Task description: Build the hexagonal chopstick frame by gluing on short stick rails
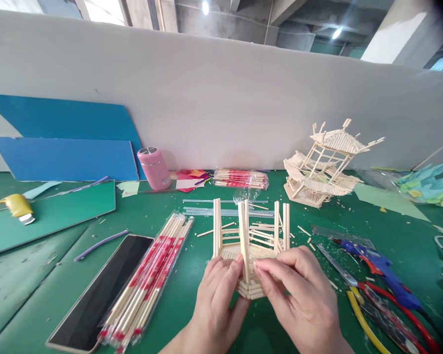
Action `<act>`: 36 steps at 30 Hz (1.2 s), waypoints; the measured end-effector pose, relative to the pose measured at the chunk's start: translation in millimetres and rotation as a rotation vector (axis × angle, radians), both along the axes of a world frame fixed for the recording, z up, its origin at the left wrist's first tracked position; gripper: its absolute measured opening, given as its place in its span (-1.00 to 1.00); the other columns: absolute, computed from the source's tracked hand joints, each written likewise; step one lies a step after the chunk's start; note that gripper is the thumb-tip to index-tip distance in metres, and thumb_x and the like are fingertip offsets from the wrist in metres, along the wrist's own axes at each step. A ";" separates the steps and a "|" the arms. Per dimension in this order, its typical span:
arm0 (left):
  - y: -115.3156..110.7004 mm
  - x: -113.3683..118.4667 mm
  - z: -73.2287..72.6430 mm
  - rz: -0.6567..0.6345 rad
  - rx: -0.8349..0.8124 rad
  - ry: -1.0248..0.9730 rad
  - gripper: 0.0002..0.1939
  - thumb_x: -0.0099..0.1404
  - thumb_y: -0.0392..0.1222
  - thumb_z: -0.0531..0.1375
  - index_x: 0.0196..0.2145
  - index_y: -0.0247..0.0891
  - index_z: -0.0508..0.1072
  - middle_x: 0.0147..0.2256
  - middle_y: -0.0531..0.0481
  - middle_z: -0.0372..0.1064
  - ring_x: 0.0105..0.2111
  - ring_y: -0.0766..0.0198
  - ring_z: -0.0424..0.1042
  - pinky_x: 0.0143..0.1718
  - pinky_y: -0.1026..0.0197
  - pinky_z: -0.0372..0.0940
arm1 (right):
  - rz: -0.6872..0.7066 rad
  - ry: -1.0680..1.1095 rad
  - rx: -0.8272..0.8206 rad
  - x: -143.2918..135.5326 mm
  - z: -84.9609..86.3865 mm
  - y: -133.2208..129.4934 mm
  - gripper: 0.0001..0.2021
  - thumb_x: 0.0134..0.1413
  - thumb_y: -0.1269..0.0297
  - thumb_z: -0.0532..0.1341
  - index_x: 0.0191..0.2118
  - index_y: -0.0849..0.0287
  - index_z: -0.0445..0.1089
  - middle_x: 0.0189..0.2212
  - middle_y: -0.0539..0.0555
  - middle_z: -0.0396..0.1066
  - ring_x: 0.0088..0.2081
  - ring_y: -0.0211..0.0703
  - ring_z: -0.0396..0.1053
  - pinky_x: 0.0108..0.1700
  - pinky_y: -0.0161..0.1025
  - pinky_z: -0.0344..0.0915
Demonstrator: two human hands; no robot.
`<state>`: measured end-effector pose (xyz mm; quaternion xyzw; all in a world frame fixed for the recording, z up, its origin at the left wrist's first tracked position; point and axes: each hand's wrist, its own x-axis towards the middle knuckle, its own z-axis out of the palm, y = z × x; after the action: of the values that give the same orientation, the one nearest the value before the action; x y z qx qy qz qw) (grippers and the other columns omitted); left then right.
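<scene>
"Where's the stick frame (250,293)?"

"Lower centre, its near edge pinched by the left hand (214,301)."

"And its near post (243,231)?"

"Roughly upright, nearest the left thumb; the right hand (305,290) is just right, fingers bent. Whether they pinch anything, I can't tell."

The phone (103,290) lies left of the packaged sticks (151,280) (the bottle (154,168) stands behind both).

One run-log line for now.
left hand: holds stick frame | right hand: fingers at frame's near post | farther back: pagoda model, pink flask
</scene>
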<state>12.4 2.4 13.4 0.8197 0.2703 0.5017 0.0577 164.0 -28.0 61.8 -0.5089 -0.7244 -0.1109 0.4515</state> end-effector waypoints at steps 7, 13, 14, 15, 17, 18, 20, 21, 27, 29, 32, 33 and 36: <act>-0.4 -0.1 -0.4 0.004 0.006 0.001 -0.39 0.21 -0.41 0.05 0.21 -0.32 0.01 -0.23 -0.20 0.45 -0.13 0.08 0.39 -0.17 0.08 0.31 | 0.004 -0.023 -0.002 -0.6 -0.2 0.4 -0.91 0.01 0.47 0.20 -0.34 0.20 0.42 -0.55 0.03 0.30 -0.48 -0.24 0.22 -0.47 -0.29 0.21; 0.0 -0.5 -1.0 0.006 0.013 -0.004 -0.43 0.21 -0.40 0.05 0.18 -0.34 0.05 -0.24 -0.21 0.45 -0.14 0.08 0.40 -0.15 0.07 0.30 | -0.004 -0.040 0.007 -1.6 3.1 0.0 -0.91 0.00 0.46 0.19 -0.36 0.20 0.43 -0.57 0.02 0.28 -0.49 -0.24 0.23 -0.48 -0.29 0.20; 0.0 -0.3 -1.1 0.008 0.014 -0.007 -0.43 0.22 -0.39 0.05 0.18 -0.34 0.06 -0.24 -0.21 0.45 -0.15 0.08 0.41 -0.16 0.07 0.31 | -0.004 -0.043 0.004 -1.6 3.5 -0.2 -0.91 0.00 0.46 0.19 -0.37 0.20 0.43 -0.57 0.02 0.28 -0.49 -0.24 0.23 -0.48 -0.29 0.20; -0.1 -0.1 -1.4 0.008 0.014 -0.008 -0.43 0.22 -0.39 0.05 0.19 -0.33 0.05 -0.24 -0.20 0.45 -0.16 0.08 0.41 -0.16 0.07 0.31 | -0.003 -0.042 0.002 -1.6 3.7 -0.4 -0.92 0.00 0.47 0.19 -0.37 0.20 0.43 -0.57 0.02 0.28 -0.49 -0.24 0.23 -0.47 -0.29 0.20; -0.1 0.2 -2.2 0.004 0.018 -0.012 -0.41 0.21 -0.40 0.05 0.19 -0.33 0.03 -0.23 -0.20 0.45 -0.17 0.09 0.40 -0.15 0.06 0.30 | 0.001 -0.039 -0.005 -1.5 3.7 -0.5 -0.92 -0.01 0.48 0.20 -0.37 0.21 0.43 -0.57 0.03 0.28 -0.49 -0.23 0.22 -0.46 -0.29 0.20; -0.1 0.4 -2.6 0.002 0.019 -0.013 -0.40 0.21 -0.41 0.06 0.20 -0.35 0.03 -0.23 -0.21 0.44 -0.17 0.09 0.40 -0.14 0.06 0.29 | 0.003 -0.037 -0.010 -1.5 3.7 -0.6 -0.92 -0.01 0.48 0.20 -0.37 0.22 0.43 -0.57 0.03 0.28 -0.48 -0.23 0.22 -0.46 -0.29 0.20; -0.1 0.6 -3.1 -0.001 0.019 -0.015 -0.39 0.20 -0.42 0.06 0.20 -0.37 0.02 -0.24 -0.21 0.44 -0.18 0.09 0.40 -0.13 0.05 0.28 | 0.004 -0.034 -0.018 -1.5 3.5 -0.4 -0.91 -0.02 0.49 0.21 -0.36 0.21 0.43 -0.56 0.04 0.28 -0.47 -0.22 0.21 -0.45 -0.28 0.20; -0.1 0.6 -3.2 -0.001 0.018 -0.016 -0.39 0.20 -0.42 0.06 0.20 -0.37 0.02 -0.24 -0.21 0.44 -0.18 0.10 0.40 -0.14 0.05 0.29 | 0.003 -0.033 -0.021 -1.7 3.4 -0.2 -0.91 -0.02 0.49 0.21 -0.36 0.21 0.43 -0.56 0.04 0.28 -0.47 -0.22 0.21 -0.45 -0.28 0.20; 0.5 0.8 -2.5 0.016 0.028 -0.012 -0.40 0.21 -0.40 0.07 0.20 -0.33 0.03 -0.24 -0.20 0.45 -0.17 0.09 0.40 -0.14 0.05 0.30 | -0.010 -0.033 -0.025 -2.5 4.2 0.6 -0.91 0.00 0.47 0.19 -0.37 0.19 0.43 -0.56 0.02 0.27 -0.48 -0.23 0.21 -0.46 -0.28 0.19; 0.5 0.7 -2.9 0.018 0.032 -0.012 -0.41 0.21 -0.40 0.06 0.20 -0.33 0.04 -0.24 -0.20 0.45 -0.17 0.08 0.41 -0.14 0.05 0.30 | -0.008 -0.033 -0.026 -2.3 4.7 0.5 -0.91 0.00 0.47 0.19 -0.36 0.19 0.43 -0.56 0.02 0.27 -0.48 -0.22 0.22 -0.46 -0.28 0.19; 0.2 0.4 -3.9 0.006 0.031 -0.018 -0.40 0.21 -0.40 0.06 0.20 -0.34 0.03 -0.25 -0.20 0.45 -0.17 0.08 0.41 -0.15 0.05 0.31 | -0.005 -0.026 -0.019 -2.2 5.6 0.2 -0.91 -0.01 0.47 0.20 -0.38 0.20 0.43 -0.57 0.03 0.26 -0.48 -0.22 0.22 -0.46 -0.28 0.19; -0.1 0.3 -4.4 -0.001 0.030 -0.021 -0.40 0.21 -0.40 0.06 0.20 -0.35 0.03 -0.24 -0.20 0.45 -0.17 0.07 0.41 -0.15 0.05 0.30 | -0.005 -0.025 -0.018 -2.3 5.9 0.1 -0.92 -0.01 0.48 0.20 -0.38 0.20 0.43 -0.57 0.03 0.27 -0.48 -0.22 0.22 -0.47 -0.28 0.19; -0.4 0.1 -5.3 -0.017 0.033 -0.026 -0.38 0.20 -0.42 0.06 0.21 -0.38 0.01 -0.25 -0.20 0.44 -0.16 0.08 0.39 -0.14 0.04 0.29 | -0.003 -0.029 -0.016 -2.7 6.6 -0.1 -0.92 -0.02 0.48 0.20 -0.38 0.20 0.44 -0.57 0.03 0.27 -0.49 -0.22 0.21 -0.47 -0.28 0.19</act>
<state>12.5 1.9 8.1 0.8163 0.2541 0.5161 0.0521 161.4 -28.0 68.4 -0.5119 -0.7312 -0.1130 0.4365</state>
